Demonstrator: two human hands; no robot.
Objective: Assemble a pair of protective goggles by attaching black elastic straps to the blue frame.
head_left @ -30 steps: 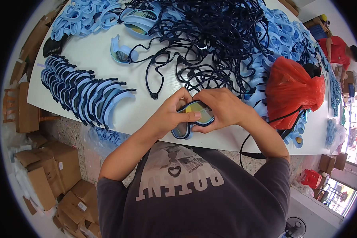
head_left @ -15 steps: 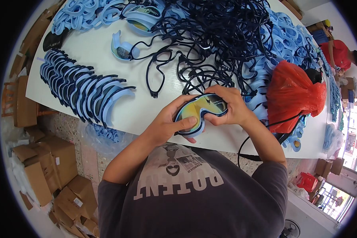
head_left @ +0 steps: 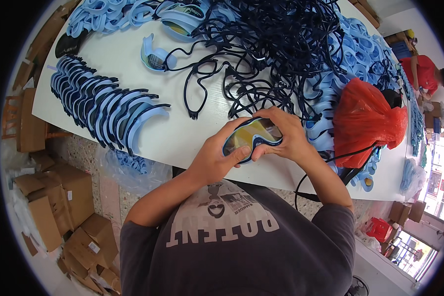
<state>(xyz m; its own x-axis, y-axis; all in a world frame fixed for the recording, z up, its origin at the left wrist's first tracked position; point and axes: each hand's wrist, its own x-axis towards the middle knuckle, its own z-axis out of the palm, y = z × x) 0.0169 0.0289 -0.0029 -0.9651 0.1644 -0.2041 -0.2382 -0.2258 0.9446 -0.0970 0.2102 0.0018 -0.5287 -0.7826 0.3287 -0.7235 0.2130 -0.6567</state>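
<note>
Between my hands, just above the table's near edge, is a pair of swim goggles (head_left: 252, 134) with a yellowish mirrored lens, a dark navy frame and a light blue skirt. My left hand (head_left: 217, 154) grips one end, its thumb pressed on the lens. My right hand (head_left: 287, 134) is closed round the other end, its thumb by the nose bridge. The fingers behind the goggles are mostly hidden. Beyond them lies a tangled heap of navy frames (head_left: 281, 47), a few loose ones reaching toward my hands.
A curved row of nested goggles (head_left: 101, 101) lies on the white table (head_left: 182, 140) at left. Light blue skirts (head_left: 101, 17) are piled at the back. A red plastic bag (head_left: 362, 121) sits at right. Cardboard boxes (head_left: 69, 197) stand on the floor; a person in red (head_left: 422, 74) is far right.
The goggles have tilted a little in my hands, and my left hand has shifted slightly right. Both hands keep their hold; the view has moved slightly.
</note>
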